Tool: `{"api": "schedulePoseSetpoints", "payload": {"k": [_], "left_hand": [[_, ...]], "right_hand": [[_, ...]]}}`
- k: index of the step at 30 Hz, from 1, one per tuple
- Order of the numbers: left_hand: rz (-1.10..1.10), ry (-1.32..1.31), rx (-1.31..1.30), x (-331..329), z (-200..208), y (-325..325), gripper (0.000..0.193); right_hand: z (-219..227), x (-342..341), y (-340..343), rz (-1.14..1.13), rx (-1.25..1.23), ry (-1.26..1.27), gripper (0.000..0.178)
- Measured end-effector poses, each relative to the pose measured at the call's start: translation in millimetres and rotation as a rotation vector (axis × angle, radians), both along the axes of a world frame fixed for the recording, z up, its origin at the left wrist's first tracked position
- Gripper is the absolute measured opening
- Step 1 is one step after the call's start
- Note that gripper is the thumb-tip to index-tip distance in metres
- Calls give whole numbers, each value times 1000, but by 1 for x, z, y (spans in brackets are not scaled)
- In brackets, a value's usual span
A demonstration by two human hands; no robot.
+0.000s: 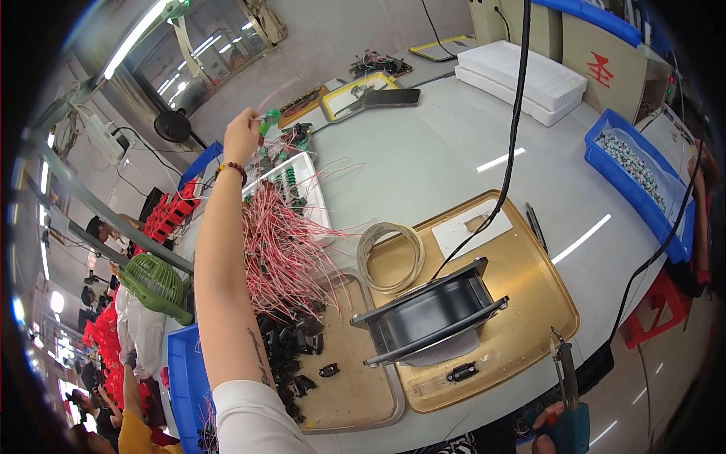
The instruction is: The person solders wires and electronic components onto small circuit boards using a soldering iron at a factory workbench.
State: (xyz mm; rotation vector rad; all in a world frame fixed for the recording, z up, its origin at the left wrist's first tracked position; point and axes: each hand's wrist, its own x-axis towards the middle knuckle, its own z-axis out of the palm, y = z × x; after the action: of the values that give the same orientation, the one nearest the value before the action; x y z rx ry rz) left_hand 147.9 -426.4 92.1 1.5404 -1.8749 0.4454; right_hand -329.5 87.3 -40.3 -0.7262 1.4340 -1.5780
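Observation:
Stretched toward the far left, my left hand [242, 136] is closed in a pinch on a small green circuit board [268, 122] with a thin pale wire. Below it, a white tray [318, 198] holds more green boards, and a tangle of red and white wires [283, 250] spills over its side. My right hand [550, 427], partly cut off at the lower right, grips a soldering gun [575, 430] with a teal handle and a long metal nose pointing up. A black two-flanged holder [431, 314] and a small black part [462, 371] lie on a gold tray [529, 284].
Small black housings [291, 348] are piled on the left tray [352, 393]. A tape roll [391, 257] leans by the holder. Farther back are a phone [392, 97] and white foam boxes [522, 76]. A black cable [516, 113] hangs across; a blue bin [639, 170] stands right.

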Motion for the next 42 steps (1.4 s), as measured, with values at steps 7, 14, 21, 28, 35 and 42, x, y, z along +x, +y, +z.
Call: {"api": "schedulePoseSetpoints", "payload": {"k": [7,14,21,28,35,42], "left_hand": [[-228,529,-160,24,53,2,16],[-378,823,-53,-6,94,120,14],[-144,-93,79,-59,46,316,11],[-50,-397,226,-116,-61,430,11],[-136,-393,342,-127,-118,455,16],[-228,-189,595,-140,-72,447,25]], "right_hand": [[-2,-4,7,30,-112,-20,56],[3,-10,23,73,-124,-40,55],[-31,-20,17,94,-276,259,59],[-38,-16,10,218,-474,215,59],[-53,-25,27,259,-578,96,44],[-48,-18,31,224,-526,77,46]]}}
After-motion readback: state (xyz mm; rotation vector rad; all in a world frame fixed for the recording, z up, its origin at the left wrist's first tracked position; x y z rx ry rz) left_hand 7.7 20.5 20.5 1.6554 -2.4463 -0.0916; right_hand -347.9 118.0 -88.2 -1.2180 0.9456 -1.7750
